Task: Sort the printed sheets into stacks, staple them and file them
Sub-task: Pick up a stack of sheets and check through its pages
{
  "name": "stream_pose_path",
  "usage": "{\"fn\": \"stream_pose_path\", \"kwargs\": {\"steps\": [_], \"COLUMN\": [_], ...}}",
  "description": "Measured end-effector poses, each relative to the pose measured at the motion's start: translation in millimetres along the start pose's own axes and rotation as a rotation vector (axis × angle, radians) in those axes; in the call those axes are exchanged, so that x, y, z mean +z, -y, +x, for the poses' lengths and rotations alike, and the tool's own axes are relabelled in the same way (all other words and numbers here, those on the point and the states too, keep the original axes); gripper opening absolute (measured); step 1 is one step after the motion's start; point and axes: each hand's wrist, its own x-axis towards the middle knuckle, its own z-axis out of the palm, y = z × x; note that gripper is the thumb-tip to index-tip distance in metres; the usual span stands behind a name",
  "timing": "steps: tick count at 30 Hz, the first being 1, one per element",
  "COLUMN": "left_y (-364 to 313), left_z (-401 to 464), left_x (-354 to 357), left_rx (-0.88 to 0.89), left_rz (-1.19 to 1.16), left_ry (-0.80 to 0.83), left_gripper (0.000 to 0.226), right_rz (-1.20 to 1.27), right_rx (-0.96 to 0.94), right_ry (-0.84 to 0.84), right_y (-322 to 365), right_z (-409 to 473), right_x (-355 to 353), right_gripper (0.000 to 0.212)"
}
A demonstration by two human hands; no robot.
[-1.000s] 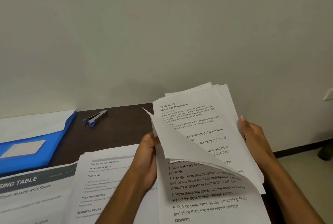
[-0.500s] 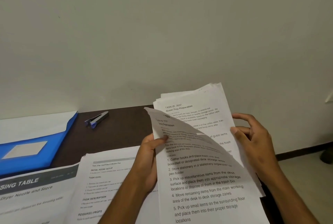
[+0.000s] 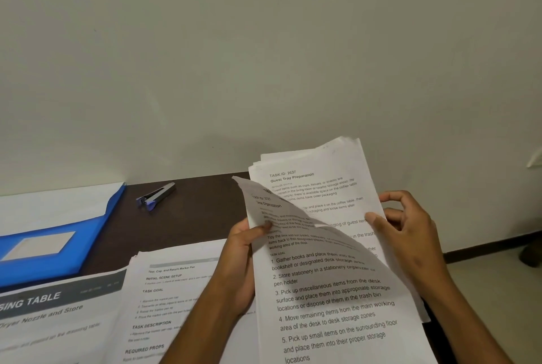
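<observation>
Sheet [image 3: 322, 290] flatter; stack [image 3: 337, 164] above dark desk [image 3: 199, 211]

plain off-white painted wall [image 3: 264, 55] fills most of frame, light flat and dim. dark brown wood-grain table [image 3: 199, 211] butts against it. right side: dark skirting strip [image 3: 484, 253] above pale smooth floor [image 3: 498, 290], small white wall fitting [image 3: 535, 158] at edge

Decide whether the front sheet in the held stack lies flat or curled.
Curled: the front sheet bends away from the stack, exposing the page behind; the left hand holds it.
</observation>
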Motion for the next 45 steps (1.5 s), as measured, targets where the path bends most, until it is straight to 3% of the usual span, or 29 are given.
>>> {"fn": "stream_pose_path", "kwargs": {"steps": [7, 12, 19, 31, 35, 40, 45], "left_y": [0.4, 1.0, 2.8, 3.7, 2.3, 1.6, 1.2], "left_z": [1.2, 1.6, 1.7, 2.1, 1.3, 1.2, 0.5], "left_x": [-2.7, -4.2, -3.0, 0.2, 0.4, 0.5, 1.3], "left_rx": [-0.005, -0.012, 0.005, 0.012, 0.042, 0.061, 0.069], "left_rz": [0.007, 0.007, 0.004, 0.05, 0.093, 0.078, 0.087], "left_ry": [0.008, 0.003, -0.029, -0.072, -0.094, -0.125, -0.136], "left_gripper": [0.033, 0.035, 0.033, 0.029, 0.028, 0.029, 0.03], "right_rz": [-0.011, 0.347, 0.6, 0.514, 0.533, 0.477, 0.431], "right_rx": [-0.023, 0.109, 0.242, 0.199, 0.193, 0.168, 0.186], "right_ry": [0.014, 0.13, 0.221, 0.263, 0.35, 0.386, 0.368], "right_y": [-7.9, -1.7, -5.2, -13.3, -11.7, -9.6, -1.6], "right_z": [2.5, 2.5, 3.2, 9.7, 8.4, 3.9, -1.0], "right_x": [-2.6, -8.9, -15.2, -11.4, -6.8, -7.8, -5.4], "right_gripper": [0.006, 0.016, 0.027, 0.025, 0.044, 0.024, 0.045]}}
